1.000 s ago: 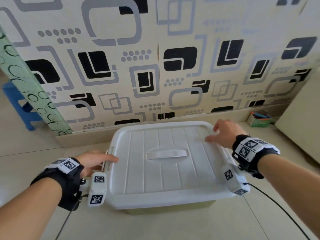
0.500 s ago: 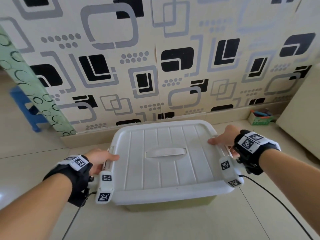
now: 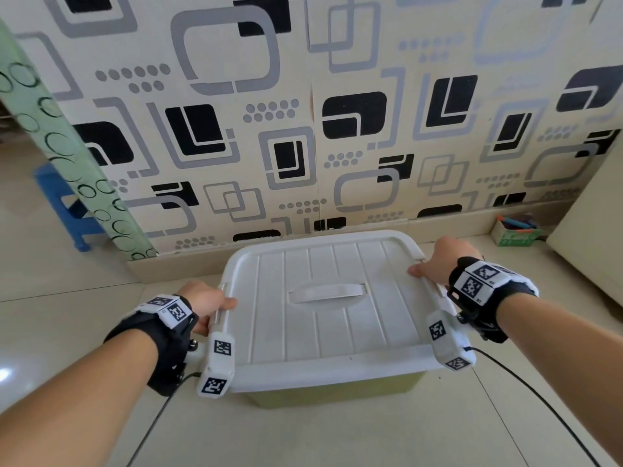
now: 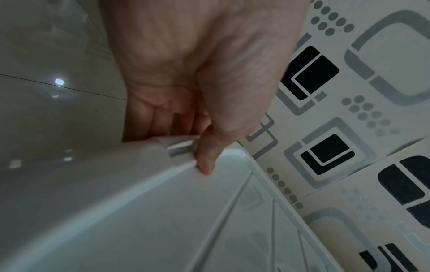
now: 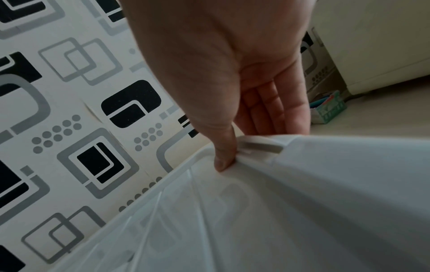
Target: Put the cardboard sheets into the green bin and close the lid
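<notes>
Both hands had slid outward from the lid's [image 3: 323, 298] top to its side latches. The left hand [image 3: 205, 303] and right hand [image 3: 438, 264] pinched them, thumbs above, fingers beneath. The green bin [image 3: 333, 389] sat covered on the floor, likely awaiting fastening.

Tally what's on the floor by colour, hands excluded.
White: 1, the lid
Green: 2, the bin under the lid and the small basket by the wall
Blue: 1, the stool
Total: 4
</notes>
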Available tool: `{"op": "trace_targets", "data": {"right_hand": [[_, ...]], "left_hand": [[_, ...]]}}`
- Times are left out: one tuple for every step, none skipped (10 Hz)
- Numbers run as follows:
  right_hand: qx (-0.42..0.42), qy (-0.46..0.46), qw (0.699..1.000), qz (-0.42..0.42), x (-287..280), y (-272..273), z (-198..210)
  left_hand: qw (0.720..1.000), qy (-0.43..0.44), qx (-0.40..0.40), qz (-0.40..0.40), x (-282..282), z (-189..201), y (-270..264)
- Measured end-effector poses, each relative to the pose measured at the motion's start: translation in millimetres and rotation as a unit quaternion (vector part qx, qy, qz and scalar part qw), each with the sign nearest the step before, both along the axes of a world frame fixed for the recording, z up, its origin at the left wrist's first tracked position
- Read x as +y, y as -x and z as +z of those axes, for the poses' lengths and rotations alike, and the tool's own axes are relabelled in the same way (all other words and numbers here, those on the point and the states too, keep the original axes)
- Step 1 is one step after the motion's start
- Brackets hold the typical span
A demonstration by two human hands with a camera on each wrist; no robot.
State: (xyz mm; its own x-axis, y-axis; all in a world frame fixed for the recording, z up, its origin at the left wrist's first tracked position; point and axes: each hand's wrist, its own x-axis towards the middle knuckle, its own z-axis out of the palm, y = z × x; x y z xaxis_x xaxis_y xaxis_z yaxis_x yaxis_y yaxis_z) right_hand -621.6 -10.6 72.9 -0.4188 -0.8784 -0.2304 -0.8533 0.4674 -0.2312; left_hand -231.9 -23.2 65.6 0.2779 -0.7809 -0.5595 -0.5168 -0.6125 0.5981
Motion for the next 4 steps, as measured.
{"op": "trace_targets", "data": {"right_hand": [[0.001,0.005,1.000,0.005,-2.3,0.9,-3.5],[0.000,0.008,1.000,0.004,-1.1,1.2,-3.6],[0.002,-0.006,1.000,0.010,-2.8,1.0,-4.0],[0.022,-0.009,1.000,0.020,-1.2,-5.2,2.9]], "left_hand": [[1.000,0.001,0.003,0.002,0.8,-0.4,-1.1],[1.000,0.009,0.007,0.004,3.4,0.4,-0.9],[1.000,0.013,0.010,-0.001,2.5,-2.9,-3.8],[0.999,0.034,-0.012,-0.027,4.8,-0.2,-3.6]]}}
